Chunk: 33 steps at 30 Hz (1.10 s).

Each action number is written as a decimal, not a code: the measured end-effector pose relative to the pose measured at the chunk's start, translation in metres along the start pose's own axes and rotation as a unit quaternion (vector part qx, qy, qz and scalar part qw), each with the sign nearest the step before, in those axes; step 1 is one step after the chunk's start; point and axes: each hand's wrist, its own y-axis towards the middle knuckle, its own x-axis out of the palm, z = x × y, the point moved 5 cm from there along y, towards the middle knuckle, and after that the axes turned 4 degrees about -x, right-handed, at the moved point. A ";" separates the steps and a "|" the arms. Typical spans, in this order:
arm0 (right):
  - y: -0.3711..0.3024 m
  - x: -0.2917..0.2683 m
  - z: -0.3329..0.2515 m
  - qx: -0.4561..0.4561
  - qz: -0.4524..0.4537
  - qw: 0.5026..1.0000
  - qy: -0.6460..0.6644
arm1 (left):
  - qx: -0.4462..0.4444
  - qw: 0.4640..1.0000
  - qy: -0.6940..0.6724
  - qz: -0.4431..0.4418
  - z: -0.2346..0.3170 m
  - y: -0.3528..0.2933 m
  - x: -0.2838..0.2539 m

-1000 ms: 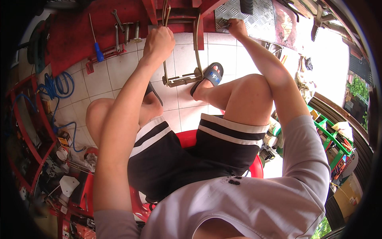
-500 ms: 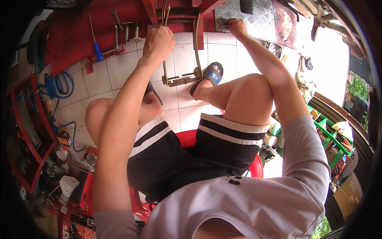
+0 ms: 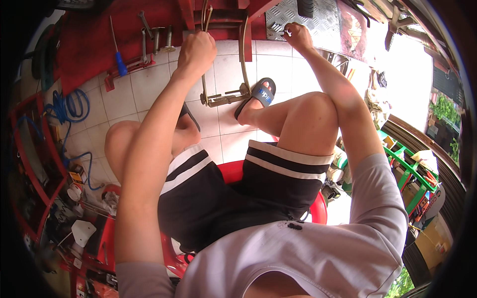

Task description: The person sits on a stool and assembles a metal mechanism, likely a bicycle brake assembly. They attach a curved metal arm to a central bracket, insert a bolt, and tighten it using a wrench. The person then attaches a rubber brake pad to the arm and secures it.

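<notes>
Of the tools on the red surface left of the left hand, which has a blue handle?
The screwdriver, the leftmost, with a long thin shaft; the two wrenches to its right are bare metal throughout.

A grey shirt (image 3: 298, 253) tops black shorts (image 3: 198, 203) with white bands (image 3: 298, 153).

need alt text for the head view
A seated person's left hand is curled beside a metal frame; the right hand seems to hold a small shiny piece by a patterned metal plate. A blue-handled screwdriver lies to the left.
</notes>
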 end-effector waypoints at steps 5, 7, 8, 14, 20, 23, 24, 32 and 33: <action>0.006 0.004 -0.011 -0.046 -0.009 0.999 -0.025 | -0.004 1.000 0.004 -0.003 0.001 -0.001 -0.002; 0.012 0.010 -0.006 -0.052 -0.031 0.997 -0.041 | -0.014 1.000 0.007 -0.010 0.003 0.001 0.000; 0.015 0.011 -0.013 -0.040 -0.051 0.997 -0.044 | -0.016 1.000 0.008 -0.009 0.000 0.000 0.000; 0.024 0.013 -0.020 0.013 -0.095 0.995 -0.029 | 0.000 1.000 -0.002 0.002 -0.002 0.000 -0.001; 0.023 0.021 -0.009 0.043 -0.100 0.994 -0.017 | 0.003 1.000 0.011 0.007 -0.001 0.001 0.000; 0.024 0.024 -0.008 0.068 -0.098 0.993 0.001 | -0.002 1.000 0.010 0.007 -0.003 0.000 -0.001; 0.024 0.026 -0.006 0.076 -0.100 0.992 0.004 | -0.003 1.000 0.009 0.002 -0.002 -0.001 -0.001; 0.025 0.032 -0.004 0.046 -0.057 0.997 -0.019 | -0.012 1.000 0.010 -0.010 -0.001 0.000 0.000; 0.026 0.031 -0.008 0.044 -0.053 0.997 -0.024 | -0.014 1.000 0.010 -0.010 -0.002 0.000 0.000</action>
